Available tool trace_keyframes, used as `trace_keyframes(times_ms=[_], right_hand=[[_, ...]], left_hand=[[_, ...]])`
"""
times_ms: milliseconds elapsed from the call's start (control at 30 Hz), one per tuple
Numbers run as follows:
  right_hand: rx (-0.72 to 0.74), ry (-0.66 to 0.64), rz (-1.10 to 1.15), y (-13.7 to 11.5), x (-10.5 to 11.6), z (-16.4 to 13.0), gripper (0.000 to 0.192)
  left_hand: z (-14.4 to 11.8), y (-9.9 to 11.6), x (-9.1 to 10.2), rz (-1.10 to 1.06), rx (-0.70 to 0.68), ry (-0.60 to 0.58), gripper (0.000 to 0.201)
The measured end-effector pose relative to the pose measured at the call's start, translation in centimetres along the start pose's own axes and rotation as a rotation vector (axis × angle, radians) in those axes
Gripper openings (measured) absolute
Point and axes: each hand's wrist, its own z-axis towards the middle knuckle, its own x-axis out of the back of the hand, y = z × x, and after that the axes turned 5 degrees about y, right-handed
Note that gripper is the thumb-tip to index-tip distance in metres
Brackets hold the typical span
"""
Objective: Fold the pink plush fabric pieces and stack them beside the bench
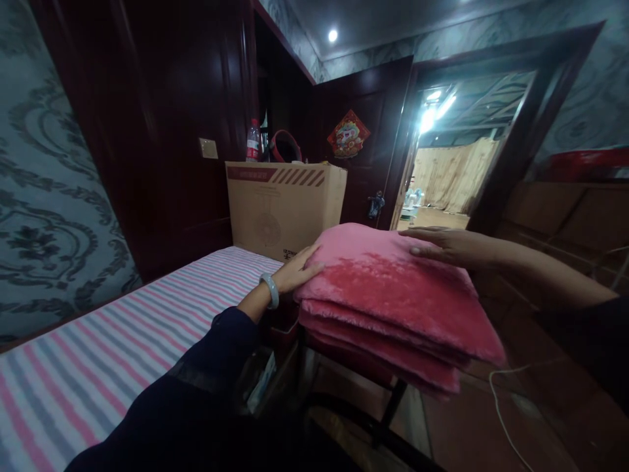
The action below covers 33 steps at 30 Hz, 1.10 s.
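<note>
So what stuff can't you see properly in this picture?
Head view only:
- What holds up the folded pink blanket: the blanket itself covers it.
- Left hand palm and right hand palm: pressed flat on the blanket.
- Print on the cardboard box: too small.
- Striped bed: cut off by the left edge.

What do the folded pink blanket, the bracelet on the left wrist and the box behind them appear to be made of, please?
The pink blanket looks like plush fleece: a fuzzy nap with a soft sheen, folded in thick layers. The bracelet seems jade or glass: a smooth, pale, glossy solid ring. The box looks like corrugated cardboard: matt tan faces with printed red markings.
</note>
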Motion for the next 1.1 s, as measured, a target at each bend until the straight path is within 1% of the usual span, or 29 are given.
trace_keyframes(times_ms=[100, 233, 333, 467, 567, 667, 733, 800, 867, 933, 1000, 1100], right_hand=[[0.054, -0.117, 0.013, -2.6, 0.3, 0.1, 0.076], [0.136, -0.119, 0.033, -5.8, -0.1, -0.4, 0.076], [0.208, -0.14, 0.052, -7.9, -0.8, -1.4, 0.075], [0.259, -0.239, 0.085, -9.4, -1.1, -3.2, 0.069], [0.252, -0.281, 0.106, -9.5, -0.3, -4.0, 0.064], [0.27, -0.29, 0.151, -10.2, 0.7, -4.4, 0.054], [0.276, -0.274, 0.173, -11.6, 1.2, -4.7, 0.051], [0.272, -0.265, 0.201, -13.8, 1.2, -5.4, 0.05], [0.295, -0.294, 0.28, -16.5, 0.6, -6.6, 0.051], [0.349, -0.375, 0.397, -19.1, -0.7, -8.3, 0.048], [0.412, -0.49, 0.492, -21.2, -2.5, -9.9, 0.044], [0.49, -0.644, 0.54, -23.5, -5.9, -11.5, 0.041]], left_hand=[[-0.2, 0.3, -0.1, 0.065, -0.018, 0.01, 0.073], [-0.8, 0.7, -0.3, 0.162, -0.022, 0.028, 0.082], [-1.7, 1.3, -0.7, 0.248, -0.068, 0.025, 0.079], [-3.0, 1.6, -1.0, 0.29, -0.101, 0.012, 0.073], [-3.9, 1.6, -0.8, 0.296, -0.128, 0.019, 0.07], [-4.7, 1.8, -0.5, 0.311, -0.156, 0.034, 0.064], [-5.2, 2.1, -0.4, 0.322, -0.165, 0.043, 0.063], [-5.8, 2.3, -0.4, 0.331, -0.17, 0.048, 0.062], [-6.4, 2.4, -0.4, 0.334, -0.178, 0.055, 0.061], [-6.9, 2.2, -0.3, 0.333, -0.186, 0.065, 0.061], [-7.6, 1.7, -0.1, 0.336, -0.182, 0.074, 0.062], [-8.8, 0.5, 0.5, 0.352, -0.127, 0.082, 0.064]])
